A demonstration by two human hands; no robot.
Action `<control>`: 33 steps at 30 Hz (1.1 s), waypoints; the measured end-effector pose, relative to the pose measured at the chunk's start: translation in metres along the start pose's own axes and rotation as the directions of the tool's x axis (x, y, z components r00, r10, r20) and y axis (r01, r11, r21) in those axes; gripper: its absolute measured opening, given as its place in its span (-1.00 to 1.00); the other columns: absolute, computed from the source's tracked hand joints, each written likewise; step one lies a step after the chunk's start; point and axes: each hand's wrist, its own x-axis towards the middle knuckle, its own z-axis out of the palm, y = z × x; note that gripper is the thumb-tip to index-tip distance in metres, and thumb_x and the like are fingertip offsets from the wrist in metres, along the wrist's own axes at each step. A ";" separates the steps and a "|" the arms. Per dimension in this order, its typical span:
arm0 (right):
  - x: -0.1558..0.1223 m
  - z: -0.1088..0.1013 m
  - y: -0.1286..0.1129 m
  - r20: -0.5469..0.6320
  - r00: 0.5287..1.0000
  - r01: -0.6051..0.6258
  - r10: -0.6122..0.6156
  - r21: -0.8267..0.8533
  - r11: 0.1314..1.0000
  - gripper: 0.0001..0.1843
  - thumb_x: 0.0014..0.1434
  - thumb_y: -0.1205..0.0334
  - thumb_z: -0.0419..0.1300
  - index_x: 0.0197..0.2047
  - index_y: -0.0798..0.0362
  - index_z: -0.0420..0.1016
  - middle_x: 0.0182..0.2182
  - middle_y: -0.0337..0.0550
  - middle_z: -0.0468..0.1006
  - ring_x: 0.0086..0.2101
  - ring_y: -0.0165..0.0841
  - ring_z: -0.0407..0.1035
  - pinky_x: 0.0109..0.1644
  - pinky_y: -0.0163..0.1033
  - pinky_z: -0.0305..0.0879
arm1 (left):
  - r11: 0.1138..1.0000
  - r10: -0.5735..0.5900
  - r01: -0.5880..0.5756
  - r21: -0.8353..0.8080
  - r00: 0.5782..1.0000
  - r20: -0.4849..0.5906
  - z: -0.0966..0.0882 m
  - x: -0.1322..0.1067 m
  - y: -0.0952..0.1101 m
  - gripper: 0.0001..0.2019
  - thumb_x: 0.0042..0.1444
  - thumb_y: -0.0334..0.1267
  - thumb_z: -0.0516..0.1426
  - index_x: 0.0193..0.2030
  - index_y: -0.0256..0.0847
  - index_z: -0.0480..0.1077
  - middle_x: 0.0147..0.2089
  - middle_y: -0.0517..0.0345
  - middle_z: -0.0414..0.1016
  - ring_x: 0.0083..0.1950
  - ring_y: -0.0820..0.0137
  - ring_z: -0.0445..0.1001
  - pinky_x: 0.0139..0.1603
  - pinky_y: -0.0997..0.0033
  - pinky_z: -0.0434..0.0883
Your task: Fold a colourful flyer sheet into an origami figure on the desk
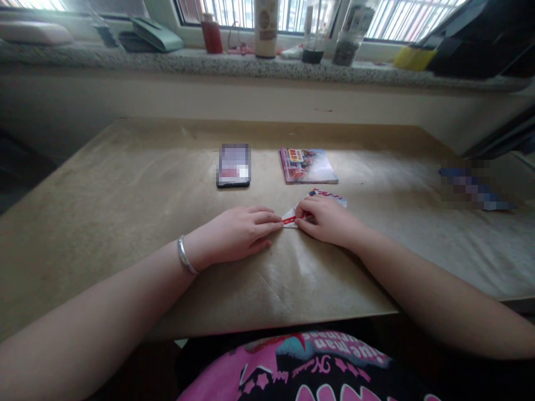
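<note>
A small folded piece of printed paper (289, 215), white with red marks, lies on the table between my hands. My left hand (246, 231) rests palm down with its fingers stretched out, the fingertips touching the paper's left tip. My right hand (326, 220) has its thumb and fingers pinched on the paper's right side and hides much of it. Past the right knuckles, a coloured printed part of the paper sticks out. Just beyond the hands lies a stack of colourful printed sheets or a booklet (309, 166), with a yellow label at its upper left.
A phone (234, 165) lies on the brown table (125, 223), left of the booklet. At the far right is a blurred bluish strip (476, 189). Along the granite windowsill (175, 64) stand a red bottle (212, 34), a pale bottle (266, 28) and clear containers.
</note>
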 end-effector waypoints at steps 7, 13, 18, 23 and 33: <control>0.004 0.001 -0.001 -0.003 0.999 -0.047 0.047 -0.063 0.997 -0.82 0.18 0.19 0.10 -0.38 0.06 0.46 -0.36 -0.07 0.57 -0.29 -0.24 0.38 -0.15 -0.18 0.14 | 0.999 0.005 -0.004 0.032 1.000 -0.026 0.000 0.001 0.002 -0.62 0.24 -0.27 0.07 0.18 -0.25 0.35 0.10 0.00 0.47 0.15 0.20 0.39 0.19 0.15 0.40; 0.005 0.002 -0.003 -0.015 0.998 -0.062 0.061 -0.108 0.992 -0.80 0.18 0.18 0.08 -0.37 0.07 0.47 -0.34 -0.07 0.59 -0.26 -0.21 0.40 -0.12 -0.14 0.12 | 0.999 -0.023 0.023 0.043 1.000 -0.001 0.002 0.001 0.002 -0.62 0.22 -0.29 0.07 0.18 -0.23 0.35 0.07 -0.05 0.47 0.10 0.21 0.43 0.13 0.17 0.44; 0.006 0.003 -0.002 -0.010 0.998 -0.062 0.061 -0.107 0.992 -0.79 0.17 0.18 0.08 -0.38 0.06 0.47 -0.35 -0.07 0.58 -0.27 -0.21 0.40 -0.14 -0.14 0.12 | 0.998 -0.021 0.021 0.057 1.000 0.008 0.001 0.002 0.003 -0.63 0.22 -0.29 0.07 0.16 -0.22 0.36 0.06 -0.03 0.47 0.10 0.22 0.43 0.13 0.19 0.43; 0.006 0.002 -0.001 -0.009 0.998 -0.064 0.063 -0.107 0.992 -0.80 0.16 0.18 0.08 -0.38 0.06 0.47 -0.35 -0.08 0.59 -0.27 -0.21 0.40 -0.13 -0.14 0.12 | 0.996 -0.021 0.022 0.085 1.000 -0.014 0.002 0.001 0.003 -0.66 0.23 -0.27 0.05 0.12 -0.23 0.39 0.06 -0.02 0.48 0.07 0.23 0.46 0.08 0.21 0.46; 0.006 0.003 0.000 -0.009 0.998 -0.064 0.064 -0.078 0.995 -0.81 0.15 0.15 0.12 -0.39 0.05 0.47 -0.37 -0.08 0.58 -0.30 -0.23 0.39 -0.16 -0.17 0.12 | 0.995 -0.021 0.024 0.093 0.999 -0.032 0.001 0.002 0.003 -0.69 0.24 -0.29 0.04 0.07 -0.22 0.44 0.07 0.04 0.51 0.05 0.27 0.49 0.07 0.25 0.47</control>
